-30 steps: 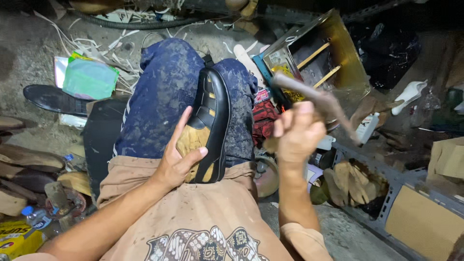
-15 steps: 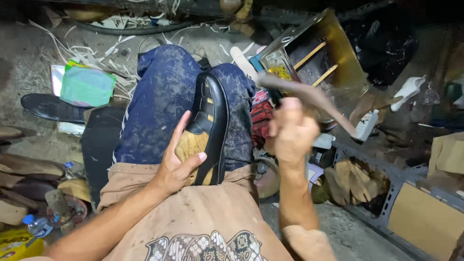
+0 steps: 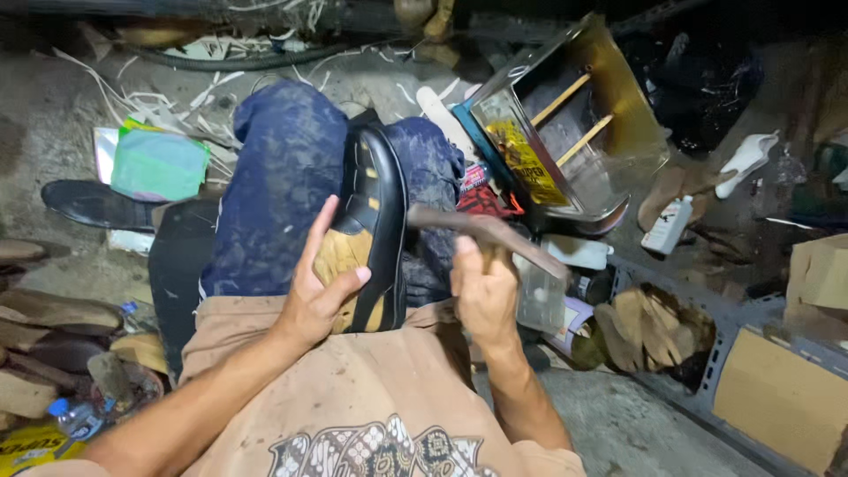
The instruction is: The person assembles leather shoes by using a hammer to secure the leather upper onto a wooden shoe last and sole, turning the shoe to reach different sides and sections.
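A person sits with a black shoe (image 3: 375, 221) propped upright on their lap, between knees covered by dark blue trousers (image 3: 274, 203). The shoe is turned on its side, its tan sole showing.

The left hand (image 3: 320, 287) rests against the sole, its grip spread open, fingers pressing the shoe steady rather than wrapped around it.

The right hand (image 3: 484, 287), just right of the shoe, has its grip closed tight around a hammer (image 3: 481, 231). The hammer's head touches the shoe's black edge.

Further right of the shoe stands a tilted metal tin (image 3: 565, 124). Left of the shoe, another black shoe (image 3: 88, 205) lies on the floor beside a green cloth (image 3: 159, 165).
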